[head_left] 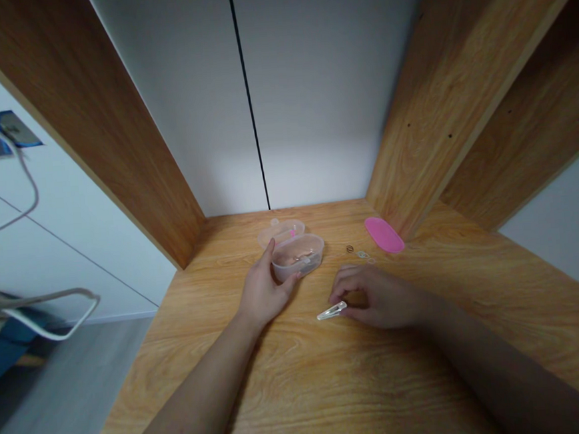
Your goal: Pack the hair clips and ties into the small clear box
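My left hand (pixel 265 287) grips the near left side of a small translucent plastic box (pixel 284 269), thumb and fingers around its wall. The box's clear lid (pixel 279 232) is swung back behind it, with a small pink spot on it. Several small items lie inside the box, too small to name. A pale, shiny snap hair clip (pixel 331 310) is pinched at one end between the thumb and fingers of my right hand (pixel 370 294), in front of the box and to its right.
On the wooden desk (pixel 293 390), right of the box, lie a dark ring-shaped band (pixel 349 248) and a small pale item (pixel 363 254). A pink oval lid-like piece (pixel 384 235) lies near the right upright panel (pixel 440 98). A white cable (pixel 28 174) hangs at the left.
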`<act>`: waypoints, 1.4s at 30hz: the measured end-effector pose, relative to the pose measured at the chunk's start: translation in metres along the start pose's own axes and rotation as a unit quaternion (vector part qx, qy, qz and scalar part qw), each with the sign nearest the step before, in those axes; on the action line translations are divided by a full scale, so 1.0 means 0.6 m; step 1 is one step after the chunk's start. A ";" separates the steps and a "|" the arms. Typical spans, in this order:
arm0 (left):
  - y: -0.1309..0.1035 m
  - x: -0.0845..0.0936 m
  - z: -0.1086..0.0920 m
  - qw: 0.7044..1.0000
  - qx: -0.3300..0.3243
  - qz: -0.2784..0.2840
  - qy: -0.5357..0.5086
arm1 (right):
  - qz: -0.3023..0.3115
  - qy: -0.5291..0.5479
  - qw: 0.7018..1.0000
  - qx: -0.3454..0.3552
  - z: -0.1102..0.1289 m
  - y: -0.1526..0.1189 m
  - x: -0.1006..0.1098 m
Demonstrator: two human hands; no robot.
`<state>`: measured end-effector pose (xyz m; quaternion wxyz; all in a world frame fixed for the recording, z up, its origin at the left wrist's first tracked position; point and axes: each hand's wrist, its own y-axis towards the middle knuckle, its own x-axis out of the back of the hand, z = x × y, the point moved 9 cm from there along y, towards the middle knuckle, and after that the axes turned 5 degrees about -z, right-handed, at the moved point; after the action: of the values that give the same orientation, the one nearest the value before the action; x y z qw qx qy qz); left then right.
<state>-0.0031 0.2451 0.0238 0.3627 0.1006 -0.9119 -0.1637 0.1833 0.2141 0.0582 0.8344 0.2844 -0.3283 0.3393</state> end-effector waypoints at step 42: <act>-0.033 -0.022 -0.078 0.972 -0.209 0.104 -0.025 | -0.276 -0.177 0.945 -0.006 -0.003 -0.005 0.079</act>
<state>0.0405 0.2203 0.0402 0.3674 -0.0772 -0.8717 -0.3149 0.2126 0.2314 0.0911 0.8257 0.4146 -0.3806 0.0378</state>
